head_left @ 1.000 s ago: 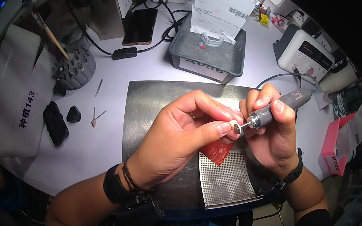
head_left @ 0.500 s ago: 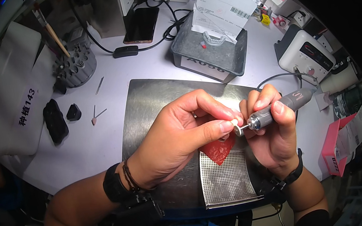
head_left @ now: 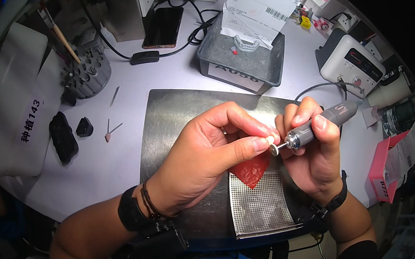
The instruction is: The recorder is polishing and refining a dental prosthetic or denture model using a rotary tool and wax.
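Between the thumb and index finger of my left hand (head_left: pixel 197 152) is a small whitish tooth-like piece (head_left: pixel 270 140), mostly covered by the fingertips. My right hand (head_left: pixel 311 170) is closed around a grey rotary handpiece (head_left: pixel 333 117), held slantwise with its tip toward the left. A small round disc (head_left: pixel 274 150) on a thin shank sits at that tip, right beside the whitish piece; whether they touch I cannot tell. Under my fingers shows a crumpled red sheet (head_left: pixel 251 172). It overlaps a perforated metal plate (head_left: pixel 261 205) lying on a larger metal board (head_left: pixel 172 114).
At the back, a grey bin (head_left: pixel 207 68) holds a dental model (head_left: pixel 246 43) and a paper sheet. A white control box (head_left: pixel 351 60) stands right. On the left are a bur holder (head_left: pixel 88 78), loose burs (head_left: pixel 109 136) and black pieces (head_left: pixel 63 137). A phone (head_left: pixel 163 28) lies behind.
Both hands keep nearly the same place and grip. The disc appears turned very slightly beside the whitish piece. Nothing has been let go.
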A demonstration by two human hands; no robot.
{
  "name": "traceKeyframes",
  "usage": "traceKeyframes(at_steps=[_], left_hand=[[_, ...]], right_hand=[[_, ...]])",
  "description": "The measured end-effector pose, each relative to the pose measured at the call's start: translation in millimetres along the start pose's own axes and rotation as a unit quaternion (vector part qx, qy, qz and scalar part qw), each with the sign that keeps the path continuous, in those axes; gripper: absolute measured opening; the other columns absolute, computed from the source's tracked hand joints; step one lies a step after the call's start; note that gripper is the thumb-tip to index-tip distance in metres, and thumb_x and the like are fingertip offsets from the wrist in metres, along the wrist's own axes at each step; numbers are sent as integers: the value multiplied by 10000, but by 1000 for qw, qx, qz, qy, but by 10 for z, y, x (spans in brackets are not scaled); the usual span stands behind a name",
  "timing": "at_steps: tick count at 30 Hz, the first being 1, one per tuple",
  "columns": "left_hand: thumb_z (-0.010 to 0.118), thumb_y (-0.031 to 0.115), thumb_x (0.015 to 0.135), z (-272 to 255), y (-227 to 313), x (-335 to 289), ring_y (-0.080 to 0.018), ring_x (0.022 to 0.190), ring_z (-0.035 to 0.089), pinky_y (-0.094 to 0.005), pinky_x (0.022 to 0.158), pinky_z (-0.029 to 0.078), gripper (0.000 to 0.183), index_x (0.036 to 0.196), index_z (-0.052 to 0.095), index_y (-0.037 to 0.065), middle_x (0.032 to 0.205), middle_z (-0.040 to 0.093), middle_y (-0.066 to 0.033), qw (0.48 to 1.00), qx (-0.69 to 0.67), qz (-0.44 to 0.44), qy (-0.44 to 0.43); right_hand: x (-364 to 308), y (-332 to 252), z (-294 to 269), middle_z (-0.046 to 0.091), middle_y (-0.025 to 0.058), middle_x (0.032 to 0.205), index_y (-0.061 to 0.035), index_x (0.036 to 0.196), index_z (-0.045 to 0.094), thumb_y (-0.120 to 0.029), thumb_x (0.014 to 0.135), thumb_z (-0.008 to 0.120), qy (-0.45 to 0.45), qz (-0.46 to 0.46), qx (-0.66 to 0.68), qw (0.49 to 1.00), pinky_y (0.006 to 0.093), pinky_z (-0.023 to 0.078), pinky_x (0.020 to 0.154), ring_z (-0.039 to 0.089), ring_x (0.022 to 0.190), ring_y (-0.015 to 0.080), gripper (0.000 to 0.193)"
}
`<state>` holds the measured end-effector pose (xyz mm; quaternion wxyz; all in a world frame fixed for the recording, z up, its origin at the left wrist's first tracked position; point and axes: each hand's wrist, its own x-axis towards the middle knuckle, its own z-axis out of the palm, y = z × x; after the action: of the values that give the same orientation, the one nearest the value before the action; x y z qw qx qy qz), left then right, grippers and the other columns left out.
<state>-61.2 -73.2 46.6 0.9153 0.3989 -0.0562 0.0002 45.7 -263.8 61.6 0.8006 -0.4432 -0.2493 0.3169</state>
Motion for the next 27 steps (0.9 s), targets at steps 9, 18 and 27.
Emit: traceKeyframes(at_steps=[9, 18, 27], left_hand=[[692, -32, 991, -6, -10, 2, -291, 1297, 644, -465, 1156, 492, 120, 1075, 635, 33, 1137, 710, -119, 1000, -7, -2, 0], [693, -39, 985, -9, -15, 3, -287, 1297, 644, -461, 1150, 496, 123, 1075, 645, 29, 1140, 711, -121, 1000, -14, -1, -4], [690, -44, 985, -1, -14, 1, -288, 1291, 650, -456, 1148, 498, 119, 1070, 648, 28, 1135, 714, -128, 1000, -19, -5, 1]], right_hand=[[-3, 2, -16, 486, 11, 760, -93, 971, 589, -367, 1004, 663, 6, 9, 6, 1000, 303, 407, 692, 417, 680, 118, 286], [-5, 10, -13, 487, 9, 765, -92, 978, 593, -370, 1007, 662, 11, 10, 13, 1000, 298, 403, 690, 420, 683, 113, 288], [0, 12, -20, 529, 21, 800, -81, 982, 606, -341, 1003, 651, 8, 4, 38, 999, 267, 387, 656, 433, 685, 99, 264]])
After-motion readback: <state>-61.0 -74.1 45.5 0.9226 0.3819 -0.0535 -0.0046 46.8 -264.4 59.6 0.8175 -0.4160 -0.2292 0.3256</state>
